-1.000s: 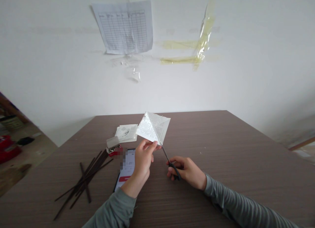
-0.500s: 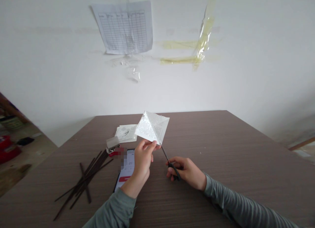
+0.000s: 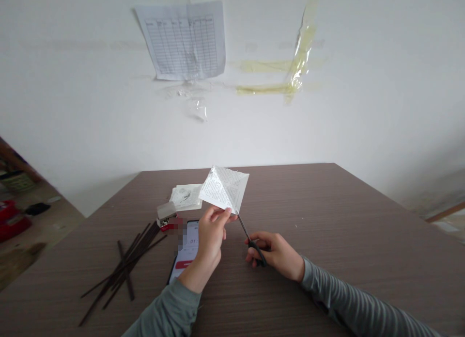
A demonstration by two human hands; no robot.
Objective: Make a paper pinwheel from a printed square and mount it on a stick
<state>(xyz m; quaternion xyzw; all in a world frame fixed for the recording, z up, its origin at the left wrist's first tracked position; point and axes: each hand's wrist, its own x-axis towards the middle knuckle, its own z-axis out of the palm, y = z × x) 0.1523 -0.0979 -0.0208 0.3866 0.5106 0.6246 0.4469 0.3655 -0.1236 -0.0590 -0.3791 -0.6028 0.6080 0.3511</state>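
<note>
Left of the matt, wood-grained table (image 3: 312, 206)'s middle lies creased, printed paper (image 3: 224, 187); right of that paper, the scissors (image 3: 257, 252) have dark, smooth-looking handles.

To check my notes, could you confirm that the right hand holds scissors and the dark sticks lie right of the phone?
Not quite: the head view shows the dark sticks left of the phone; the right hand does hold scissors.

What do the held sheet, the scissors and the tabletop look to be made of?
Held sheet: thin matte paper, printed and creased.
Scissors: black handles, probably plastic; slim dark-grey blades, likely metal.
Tabletop: brown with fine streaky grain, low sheen; wood or wood-look laminate, I can't tell which.
</note>
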